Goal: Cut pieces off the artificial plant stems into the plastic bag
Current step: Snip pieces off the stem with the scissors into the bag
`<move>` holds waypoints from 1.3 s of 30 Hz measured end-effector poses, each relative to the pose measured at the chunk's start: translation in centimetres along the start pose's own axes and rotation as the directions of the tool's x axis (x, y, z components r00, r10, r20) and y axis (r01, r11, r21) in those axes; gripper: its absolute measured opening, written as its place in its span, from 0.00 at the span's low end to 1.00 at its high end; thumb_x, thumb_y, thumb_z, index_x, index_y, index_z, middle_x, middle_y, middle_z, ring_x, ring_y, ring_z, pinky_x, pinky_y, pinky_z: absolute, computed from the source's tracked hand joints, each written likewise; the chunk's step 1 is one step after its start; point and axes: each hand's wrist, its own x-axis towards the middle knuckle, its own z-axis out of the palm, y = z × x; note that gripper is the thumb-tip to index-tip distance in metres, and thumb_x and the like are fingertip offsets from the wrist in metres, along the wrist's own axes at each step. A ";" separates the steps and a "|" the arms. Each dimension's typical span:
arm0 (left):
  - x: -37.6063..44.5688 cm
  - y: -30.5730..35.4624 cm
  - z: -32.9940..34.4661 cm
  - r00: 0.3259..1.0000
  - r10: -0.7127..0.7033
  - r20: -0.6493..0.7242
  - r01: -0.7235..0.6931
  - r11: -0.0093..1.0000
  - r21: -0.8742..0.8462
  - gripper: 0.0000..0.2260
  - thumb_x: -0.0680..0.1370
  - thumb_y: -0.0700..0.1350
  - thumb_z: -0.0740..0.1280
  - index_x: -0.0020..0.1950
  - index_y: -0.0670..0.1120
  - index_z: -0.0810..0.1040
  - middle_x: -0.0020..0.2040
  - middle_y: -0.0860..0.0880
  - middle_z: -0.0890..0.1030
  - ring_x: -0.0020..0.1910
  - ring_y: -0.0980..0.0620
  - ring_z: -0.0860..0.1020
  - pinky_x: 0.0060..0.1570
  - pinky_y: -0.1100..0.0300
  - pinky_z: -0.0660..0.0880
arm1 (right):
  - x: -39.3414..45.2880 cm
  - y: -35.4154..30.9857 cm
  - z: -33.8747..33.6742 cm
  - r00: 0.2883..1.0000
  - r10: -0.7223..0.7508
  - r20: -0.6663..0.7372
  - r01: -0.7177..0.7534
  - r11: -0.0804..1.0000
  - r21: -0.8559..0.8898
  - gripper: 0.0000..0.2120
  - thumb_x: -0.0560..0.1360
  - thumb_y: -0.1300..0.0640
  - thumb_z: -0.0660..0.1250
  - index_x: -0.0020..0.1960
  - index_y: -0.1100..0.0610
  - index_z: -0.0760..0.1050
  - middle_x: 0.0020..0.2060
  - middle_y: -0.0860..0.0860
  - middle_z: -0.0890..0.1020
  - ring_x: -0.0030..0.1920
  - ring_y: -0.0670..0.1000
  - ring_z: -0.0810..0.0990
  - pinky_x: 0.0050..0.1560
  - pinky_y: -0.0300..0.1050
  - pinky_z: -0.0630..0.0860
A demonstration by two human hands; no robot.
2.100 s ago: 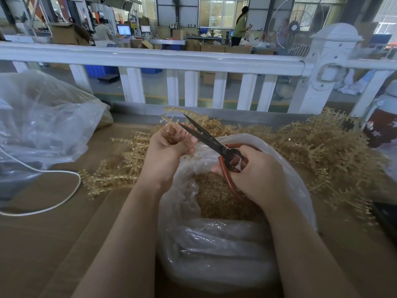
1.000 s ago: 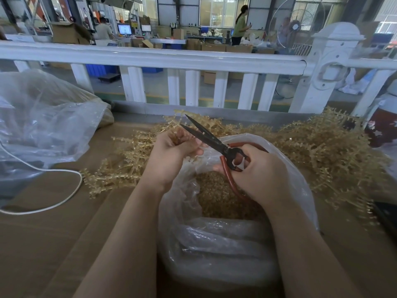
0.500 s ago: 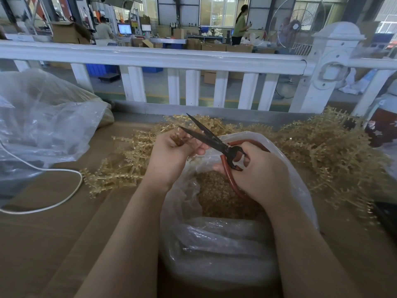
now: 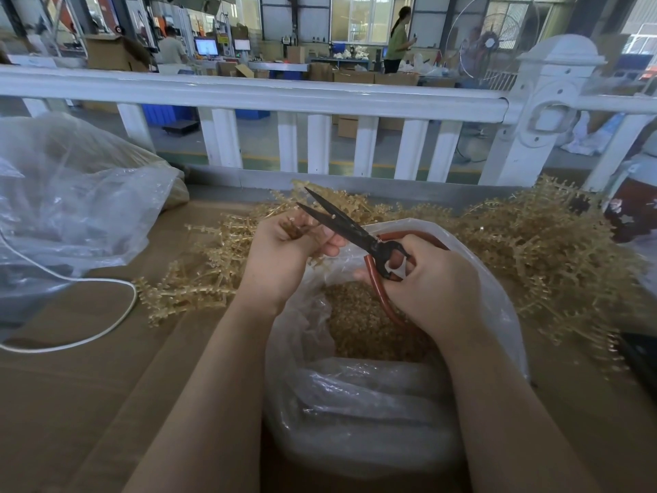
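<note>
The left hand (image 4: 281,257) grips a small bunch of tan artificial plant stems (image 4: 297,227), fingers curled round it, held just above the far-left rim of the plastic bag (image 4: 497,300); the right hand (image 4: 432,282) grips the scissors (image 4: 350,227) by their red-brown loop handles, thumb thru the top loop (fingers wrapped round the lower one); blades are dark, slightly parted, tips pointing up-left past the left hand's fingers, the stem bunch right beside the lower blade; can't tell whether a stem sits betw. the blades. The bag stands open in front of the person, betw. both forearms, w/ a heap of cut pieces (image 4: 359,325) in its bottom. More uncut stems lie in a pile (image 4: 533,250) on the brown tabletop (image 4: 71,403) behind and to the right of the bag, some spreading left (image 4: 199,279) under the left hand. Far left: a big crumpled clear bag (image 4: 71,201) and a white cord (image 4: 106,325) looping across the table. A white railing (image 4: 249,94) runs along the table's far edge; workshop w/ boxes and people beyond.
</note>
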 end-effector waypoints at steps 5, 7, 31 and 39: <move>0.0 0.0 -0.1 1.000 0.012 0.013 -0.012 1.000 -0.001 0.09 0.79 0.31 0.65 0.43 0.40 0.82 0.37 0.47 0.85 0.36 0.52 0.82 0.44 0.60 0.80 | -0.1 0.0 0.2 1.000 -0.005 -0.018 0.005 1.000 0.023 0.23 0.72 0.32 0.69 0.40 0.52 0.80 0.34 0.44 0.82 0.35 0.48 0.80 0.39 0.45 0.80; 0.0 -0.1 -0.1 1.000 0.013 0.012 -0.013 1.000 -0.005 0.08 0.79 0.31 0.65 0.43 0.40 0.82 0.37 0.47 0.85 0.35 0.52 0.82 0.44 0.60 0.79 | -0.1 -0.1 0.2 1.000 -0.009 -0.024 0.010 0.999 0.042 0.22 0.72 0.32 0.69 0.39 0.52 0.79 0.33 0.44 0.81 0.33 0.47 0.79 0.38 0.44 0.79; 0.3 -1.0 0.5 0.966 -0.188 0.178 0.195 0.980 -0.024 0.09 0.75 0.33 0.71 0.40 0.45 0.86 0.41 0.43 0.86 0.40 0.52 0.82 0.43 0.63 0.79 | 0.5 -0.6 0.5 0.977 0.162 0.140 -0.208 0.869 0.449 0.06 0.72 0.42 0.75 0.42 0.41 0.80 0.38 0.35 0.83 0.41 0.36 0.81 0.39 0.26 0.74; 0.2 -1.0 0.9 0.958 -0.183 0.219 0.194 0.981 -0.026 0.02 0.76 0.35 0.71 0.47 0.38 0.82 0.40 0.43 0.85 0.38 0.50 0.82 0.47 0.58 0.81 | 0.7 -0.9 0.5 0.952 0.185 0.244 -0.298 0.740 0.602 0.07 0.74 0.52 0.76 0.38 0.46 0.80 0.33 0.42 0.84 0.32 0.42 0.82 0.30 0.33 0.76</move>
